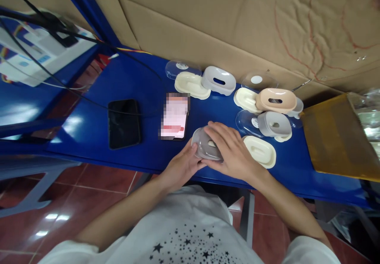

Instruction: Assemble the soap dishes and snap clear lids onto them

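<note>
Near the table's front edge, both hands hold a grey soap box with a clear cover over it. My left hand grips its left and lower side, the thumb on the cover. My right hand lies over its right side, fingers across the top, hiding part of it. Just right of that hand is a cream tray. Beyond it stand a grey slotted dish and a clear lid. Farther back are a peach slotted dish, another cream tray, and a white slotted dish beside a cream tray.
A lit phone and a dark phone lie on the blue table to the left. A cardboard box of clear-wrapped items stands at right. Black cables cross from a white power strip. Brown cardboard lines the back.
</note>
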`<state>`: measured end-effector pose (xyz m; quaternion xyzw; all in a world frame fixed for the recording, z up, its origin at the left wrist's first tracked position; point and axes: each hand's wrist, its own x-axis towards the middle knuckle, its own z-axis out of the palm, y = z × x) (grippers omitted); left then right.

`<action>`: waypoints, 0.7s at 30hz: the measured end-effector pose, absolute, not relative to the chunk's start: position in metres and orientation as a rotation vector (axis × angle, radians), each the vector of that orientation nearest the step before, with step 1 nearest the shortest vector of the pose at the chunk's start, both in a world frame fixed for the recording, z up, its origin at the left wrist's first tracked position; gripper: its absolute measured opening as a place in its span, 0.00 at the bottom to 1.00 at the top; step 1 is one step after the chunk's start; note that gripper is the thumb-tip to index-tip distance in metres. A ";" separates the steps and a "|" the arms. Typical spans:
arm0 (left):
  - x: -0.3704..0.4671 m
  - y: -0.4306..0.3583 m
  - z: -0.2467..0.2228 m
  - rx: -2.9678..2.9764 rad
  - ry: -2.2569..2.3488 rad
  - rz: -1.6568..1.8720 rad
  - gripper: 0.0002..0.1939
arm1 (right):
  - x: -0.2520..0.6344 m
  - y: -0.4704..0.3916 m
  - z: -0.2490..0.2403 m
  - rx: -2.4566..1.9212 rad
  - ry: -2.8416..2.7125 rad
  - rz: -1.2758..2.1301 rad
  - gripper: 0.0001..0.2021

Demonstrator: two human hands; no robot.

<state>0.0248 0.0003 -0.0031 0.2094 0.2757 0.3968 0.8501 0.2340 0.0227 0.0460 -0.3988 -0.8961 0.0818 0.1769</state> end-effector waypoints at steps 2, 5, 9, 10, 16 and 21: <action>0.015 -0.003 0.002 0.628 0.704 0.849 0.34 | 0.236 0.032 0.046 -1.122 -2.528 0.252 0.41; -0.006 -0.003 0.010 1.287 1.056 1.074 0.32 | 0.241 0.051 0.043 -1.218 -2.531 0.206 0.36; -0.024 0.013 0.009 2.171 1.675 1.123 0.37 | 0.244 0.075 0.039 -1.333 -2.603 0.153 0.33; -0.025 0.019 0.007 2.264 1.788 1.024 0.40 | 0.243 0.081 0.040 -1.328 -2.628 0.161 0.34; -0.018 0.041 -0.001 2.349 1.919 0.741 0.43 | 0.234 0.135 0.059 -1.100 -2.571 0.428 0.31; -0.022 0.043 -0.002 2.285 1.785 0.917 0.39 | 0.230 0.205 0.068 -1.218 -2.524 0.253 0.22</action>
